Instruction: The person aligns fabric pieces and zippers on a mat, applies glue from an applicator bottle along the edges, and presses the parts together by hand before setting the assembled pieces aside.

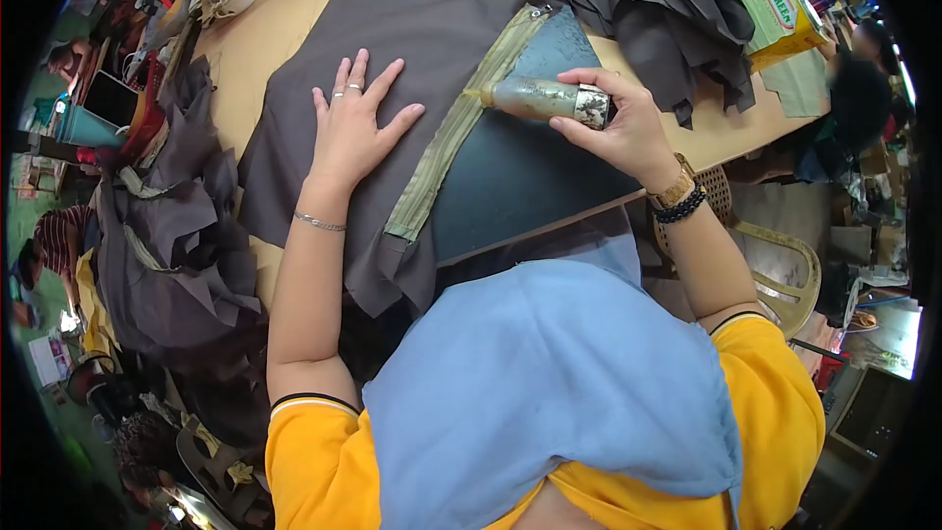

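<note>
My left hand (356,128) lies flat with its fingers spread on a large dark brown fabric piece (339,29). In my right hand (628,123) is a smudged, translucent glue bottle (538,99), tipped on its side with its narrow yellowish nozzle pointing left. The nozzle is at an olive-green zipper strip (432,169), which runs diagonally along the fabric's edge; whether it touches the strip I cannot tell. Beneath the strip's right side lies a dark blue-grey board (530,172) with a worn upper corner. A small metal piece (536,12) shows at the strip's top end.
Stacked dark fabric pieces (653,10) lie at the back right, near a green-and-yellow Evergreen box (775,10). More dark fabric (182,236) hangs at the left. A wicker-backed chair (775,245) stands right of the wooden table (285,15). People are in the background.
</note>
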Tool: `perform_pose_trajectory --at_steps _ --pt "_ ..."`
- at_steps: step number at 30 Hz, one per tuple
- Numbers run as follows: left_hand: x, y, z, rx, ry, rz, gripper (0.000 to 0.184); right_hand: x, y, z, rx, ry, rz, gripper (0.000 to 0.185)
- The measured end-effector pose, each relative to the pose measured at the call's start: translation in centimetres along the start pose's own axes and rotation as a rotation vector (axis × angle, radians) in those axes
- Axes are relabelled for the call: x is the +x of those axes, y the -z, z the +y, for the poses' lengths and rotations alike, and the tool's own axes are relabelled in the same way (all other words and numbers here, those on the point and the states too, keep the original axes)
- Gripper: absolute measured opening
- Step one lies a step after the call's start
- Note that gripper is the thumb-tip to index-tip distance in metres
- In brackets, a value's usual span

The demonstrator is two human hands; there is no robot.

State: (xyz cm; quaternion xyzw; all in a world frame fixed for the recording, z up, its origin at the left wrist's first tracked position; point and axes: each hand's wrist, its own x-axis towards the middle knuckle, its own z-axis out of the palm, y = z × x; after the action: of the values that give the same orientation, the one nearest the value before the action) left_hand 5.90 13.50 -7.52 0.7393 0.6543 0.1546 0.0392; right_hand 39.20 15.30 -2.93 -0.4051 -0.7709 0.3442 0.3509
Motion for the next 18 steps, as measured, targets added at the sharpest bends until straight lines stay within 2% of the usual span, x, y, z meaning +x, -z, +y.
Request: perform_pose_trajectory --at_steps 5,18 --pt "0.0 -0.2 0.1 0.007 -0.003 0.011 0.067 0.0 -0.2 0.5 -0.046 0.06 0.029 0.04" --pt "-0.1 -0.2 0.2 0.003 0.0 0.012 0.064 -0.9 -1.2 -0.9 0.03 0.05 -0.131 0.043"
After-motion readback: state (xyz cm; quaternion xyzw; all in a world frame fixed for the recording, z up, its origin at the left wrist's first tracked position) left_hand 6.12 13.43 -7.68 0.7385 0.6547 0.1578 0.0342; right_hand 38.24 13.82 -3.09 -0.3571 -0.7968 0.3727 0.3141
